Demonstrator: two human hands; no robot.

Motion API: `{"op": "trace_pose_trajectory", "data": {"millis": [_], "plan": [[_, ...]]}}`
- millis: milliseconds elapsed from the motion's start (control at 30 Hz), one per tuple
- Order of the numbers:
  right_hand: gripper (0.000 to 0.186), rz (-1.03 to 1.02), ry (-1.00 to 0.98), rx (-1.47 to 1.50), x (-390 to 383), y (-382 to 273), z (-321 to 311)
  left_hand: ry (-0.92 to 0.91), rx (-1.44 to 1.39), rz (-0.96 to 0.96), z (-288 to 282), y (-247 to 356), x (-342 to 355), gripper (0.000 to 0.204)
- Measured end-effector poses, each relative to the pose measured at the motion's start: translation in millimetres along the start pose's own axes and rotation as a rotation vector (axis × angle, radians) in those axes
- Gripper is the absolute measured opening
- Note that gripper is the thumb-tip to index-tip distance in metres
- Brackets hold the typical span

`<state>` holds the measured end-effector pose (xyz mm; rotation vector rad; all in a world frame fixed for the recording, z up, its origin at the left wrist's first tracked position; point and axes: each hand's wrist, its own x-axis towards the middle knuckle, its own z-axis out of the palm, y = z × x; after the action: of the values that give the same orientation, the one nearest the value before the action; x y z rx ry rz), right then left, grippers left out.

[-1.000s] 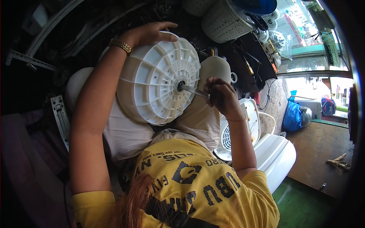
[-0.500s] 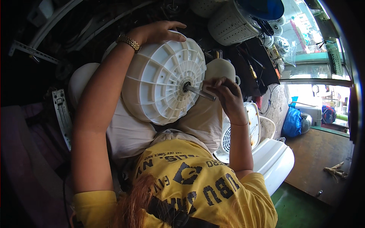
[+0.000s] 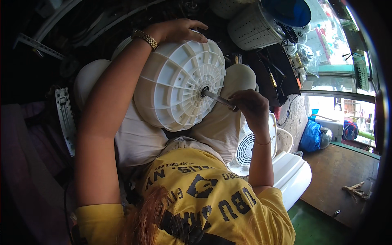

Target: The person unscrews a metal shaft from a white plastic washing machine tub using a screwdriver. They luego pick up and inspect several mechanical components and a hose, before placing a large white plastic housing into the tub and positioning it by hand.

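A white plastic washing-machine tub [image 3: 177, 83] rests on its side across my thighs, its ribbed round bottom turned toward the right. From the hub at its centre a grey metal shaft [image 3: 218, 99] sticks out to the right and slightly down. My left hand [image 3: 179, 31], with a gold watch on the wrist, lies curved over the tub's upper edge and holds it. The fingers of my right hand [image 3: 252, 107] are closed at the free end of the shaft, covering its tip. The tub's open side is hidden.
A white perforated basket [image 3: 253, 30] and a blue round lid or basin [image 3: 288, 11] stand at the far right. By my right knee are a dark box [image 3: 271, 75] with tools and white plastic panels [image 3: 288, 175]. A metal bracket [image 3: 65, 118] lies left; a wooden board [image 3: 345, 175] is at right.
My right hand has moved down and right from beside the shaft to its free end, and its fingers have closed there. The left hand keeps its hold on the tub.
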<state>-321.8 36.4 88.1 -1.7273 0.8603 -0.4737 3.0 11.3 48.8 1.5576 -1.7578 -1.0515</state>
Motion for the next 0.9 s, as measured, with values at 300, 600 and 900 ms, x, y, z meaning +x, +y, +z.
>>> {"op": "trace_pose_trajectory", "data": {"millis": [300,600,900], "plan": [[0.010,-0.034,-0.066,-0.077,-5.2,-9.3,4.6,-0.002,0.004,-0.001,1.0,0.3,1.9,0.077],[0.008,0.261,-0.099,-0.279,1.2,-36.8,10.0,0.005,0.010,-0.026,-0.1,2.5,-1.6,0.074],[0.008,-0.152,-0.026,-0.805,-3.1,-45.7,27.5,0.007,0.025,-0.029,-2.3,3.5,-6.8,0.074]]}}
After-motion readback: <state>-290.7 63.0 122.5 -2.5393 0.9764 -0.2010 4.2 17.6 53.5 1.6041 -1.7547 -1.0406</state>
